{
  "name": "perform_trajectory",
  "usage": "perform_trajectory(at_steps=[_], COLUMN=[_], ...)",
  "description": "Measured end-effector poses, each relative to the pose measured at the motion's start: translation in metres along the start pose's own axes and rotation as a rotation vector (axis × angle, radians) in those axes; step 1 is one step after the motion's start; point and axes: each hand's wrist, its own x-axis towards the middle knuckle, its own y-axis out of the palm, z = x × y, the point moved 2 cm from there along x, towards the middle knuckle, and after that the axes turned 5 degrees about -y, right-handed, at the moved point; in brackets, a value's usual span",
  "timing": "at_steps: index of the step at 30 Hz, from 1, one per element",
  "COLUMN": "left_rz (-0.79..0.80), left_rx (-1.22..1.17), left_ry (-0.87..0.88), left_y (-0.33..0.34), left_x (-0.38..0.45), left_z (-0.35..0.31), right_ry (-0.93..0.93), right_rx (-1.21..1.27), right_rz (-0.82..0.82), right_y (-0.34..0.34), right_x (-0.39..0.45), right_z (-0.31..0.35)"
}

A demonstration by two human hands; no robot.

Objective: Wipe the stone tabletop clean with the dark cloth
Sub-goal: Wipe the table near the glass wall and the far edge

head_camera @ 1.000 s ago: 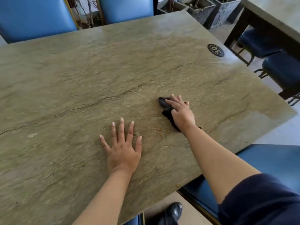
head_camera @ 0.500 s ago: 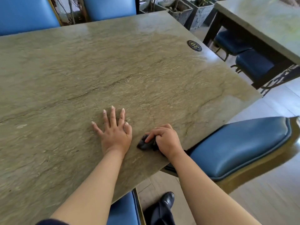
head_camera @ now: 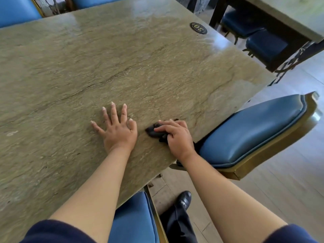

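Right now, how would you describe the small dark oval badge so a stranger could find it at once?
Start from the large greenish stone tabletop and follow it to its far right corner, well beyond both hands. There, lying flat on the stone, is the dark oval badge. It is the only dark, printed mark on the surface, with pale numerals and a pale rim.

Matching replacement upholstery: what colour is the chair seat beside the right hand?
Blue, on a gold-toned frame; the chair seat shows clearly in the head view.

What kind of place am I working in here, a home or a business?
Most likely a restaurant or cafe dining room. The stone tabletop carries a numbered oval plaque, a second similar table stands close by, and matching blue padded chairs surround both.
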Motion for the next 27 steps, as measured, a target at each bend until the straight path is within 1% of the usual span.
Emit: perform_trajectory(at_steps=[4, 8, 9, 10, 12, 13, 14, 15, 18, 21, 24, 25, 27], left_rz=[-0.012, -0.012, -0.011, -0.01, -0.002, 0.004, 0.008, 0.008, 0.004, 0.013, 0.028, 0.026, 0.021], left_rx=[0.011, 0.0, -0.011, -0.02, -0.036, -0.047, -0.058, -0.065, -0.059, -0.058, -0.141, -0.185, -0.261], left_ry=[0.011, 0.022, 0.025, 0.028, 0.035, 0.036, 0.034, 0.03, 0.027, 0.036, 0.035, 0.034, 0.041], left_y=[0.001, 0.0, 0.0, 0.0, -0.001, -0.002, -0.002, -0.003, -0.002, -0.002, -0.003, -0.004, -0.007], left_x=[0.0, -0.001, -0.001, -0.001, -0.001, -0.001, 0.0, 0.0, -0.001, 0.0, -0.001, -0.001, -0.001], left_z=[0.001, 0.001, 0.0, 0.0, 0.0, 0.001, 0.001, 0.002, 0.002, 0.002, 0.006, 0.008, 0.01], right_ry=[-0.006, 0.056, 0.087, 0.124, 0.188, 0.193, 0.18, 0.166, 0.115, -0.042, -0.207, -0.246, -0.323], right_rx=[0.107, 0.263, 0.289, 0.308, 0.314, 0.292, 0.242, 0.168, -0.083, -0.168, -0.237, -0.283, -0.427], right_rz=[0.054, 0.183, 0.185, 0.147, -0.035, -0.131, -0.187, -0.187, -0.028, 0.07, 0.177, 0.207, 0.216], right_y=[0.001, -0.004, -0.008, -0.012, -0.02, -0.024, -0.026, -0.025, -0.011, 0.008, 0.03, 0.035, 0.04], right_x=[-0.039, -0.06, -0.058, -0.051, -0.029, -0.016, -0.005, 0.004, 0.01, -0.014, -0.055, -0.067, -0.073], right_z=[0.006, 0.012, 0.015, 0.016, 0.014, 0.012, 0.009, 0.004, -0.008, 0.007, 0.026, 0.028, 0.021])
